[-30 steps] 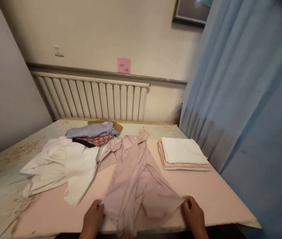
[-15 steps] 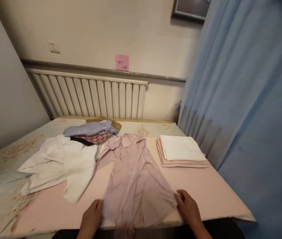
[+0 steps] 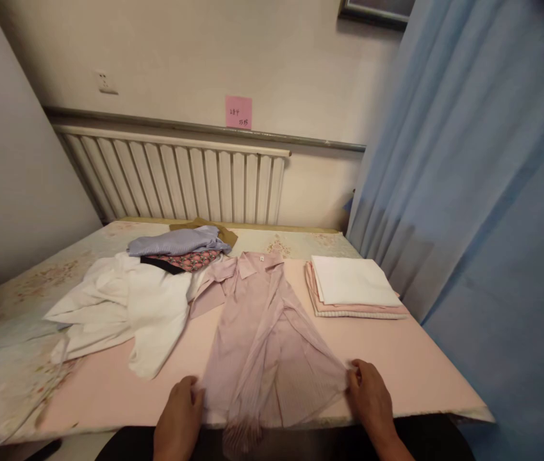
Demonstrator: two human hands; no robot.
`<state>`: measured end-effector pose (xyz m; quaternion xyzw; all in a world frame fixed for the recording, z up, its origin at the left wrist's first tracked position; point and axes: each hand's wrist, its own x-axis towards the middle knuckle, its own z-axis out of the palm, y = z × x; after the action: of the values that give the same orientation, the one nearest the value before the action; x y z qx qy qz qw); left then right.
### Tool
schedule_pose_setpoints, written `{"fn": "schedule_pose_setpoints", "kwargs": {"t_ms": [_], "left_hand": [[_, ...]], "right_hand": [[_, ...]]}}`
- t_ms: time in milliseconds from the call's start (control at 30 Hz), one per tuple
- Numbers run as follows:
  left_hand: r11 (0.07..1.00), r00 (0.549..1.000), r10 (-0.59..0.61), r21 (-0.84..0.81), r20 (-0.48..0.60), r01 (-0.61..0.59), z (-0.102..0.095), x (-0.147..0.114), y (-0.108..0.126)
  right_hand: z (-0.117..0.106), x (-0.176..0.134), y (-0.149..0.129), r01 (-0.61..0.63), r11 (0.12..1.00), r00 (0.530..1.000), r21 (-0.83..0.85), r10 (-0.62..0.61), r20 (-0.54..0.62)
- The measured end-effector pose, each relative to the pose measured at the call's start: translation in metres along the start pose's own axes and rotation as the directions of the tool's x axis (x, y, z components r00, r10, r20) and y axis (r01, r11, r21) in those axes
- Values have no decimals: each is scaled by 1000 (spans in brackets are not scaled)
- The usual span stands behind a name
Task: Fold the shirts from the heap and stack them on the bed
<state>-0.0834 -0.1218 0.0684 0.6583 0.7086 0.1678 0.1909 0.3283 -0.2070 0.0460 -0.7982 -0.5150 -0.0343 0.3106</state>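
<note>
A pale pink collared shirt [image 3: 252, 333] is spread over the middle of the pink-covered table, its collar at the far side. The lower hem hangs over the near edge. My left hand [image 3: 179, 416] is at the shirt's lower left corner, thumb and fingers pinched on the cloth. At the lower right corner, my right hand [image 3: 370, 394] pinches the fabric, which runs taut toward the fingers. One sleeve lies folded out at the left; the other sleeve is not visible.
Left of the shirt lie a crumpled white garment [image 3: 156, 314], a lavender garment [image 3: 175, 242] and a patterned piece [image 3: 189, 260]. A folded white cloth [image 3: 353, 282] tops a stack at the right. A blue curtain [image 3: 425, 160] hangs along the right side; a radiator [image 3: 180, 179] stands behind.
The view has tilted and shifted slightly. Both hands remain at the shirt's lower corners, and the right corner is drawn a little farther outward.
</note>
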Motion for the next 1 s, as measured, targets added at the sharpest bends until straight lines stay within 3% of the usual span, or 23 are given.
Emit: {"fn": "schedule_pose_setpoints", "kwargs": {"t_ms": [100, 233, 367, 467, 533, 667, 800, 1000], "left_hand": [[986, 982, 149, 88, -119, -139, 5, -11, 15], [980, 981, 184, -65, -52, -188, 30, -26, 41], [958, 964, 260, -110, -57, -265, 49, -36, 65], [937, 935, 339, -50, -105, -345, 49, -40, 80], [937, 934, 350, 9, -69, -350, 48, -42, 88], [960, 967, 251, 117, 30, -253, 52, -47, 97], [956, 974, 219, 187, 61, -227, 59, -51, 99], [969, 977, 209, 121, 47, -213, 62, -45, 90]], "right_hand": [[2, -8, -21, 205, 974, 977, 97, -197, -85], [8, -22, -64, 413, 864, 901, 289, -433, 9], [16, -34, -98, 536, 740, 788, 407, -611, 72], [23, -38, -110, 573, 704, 749, 420, -658, 82], [27, -39, -113, 563, 714, 749, 416, -654, 108], [31, -38, -117, 501, 754, 782, 425, -605, 151], [35, -31, -122, 422, 763, 810, 489, -560, 174], [55, -23, -128, 376, 764, 839, 524, -521, 159]]}}
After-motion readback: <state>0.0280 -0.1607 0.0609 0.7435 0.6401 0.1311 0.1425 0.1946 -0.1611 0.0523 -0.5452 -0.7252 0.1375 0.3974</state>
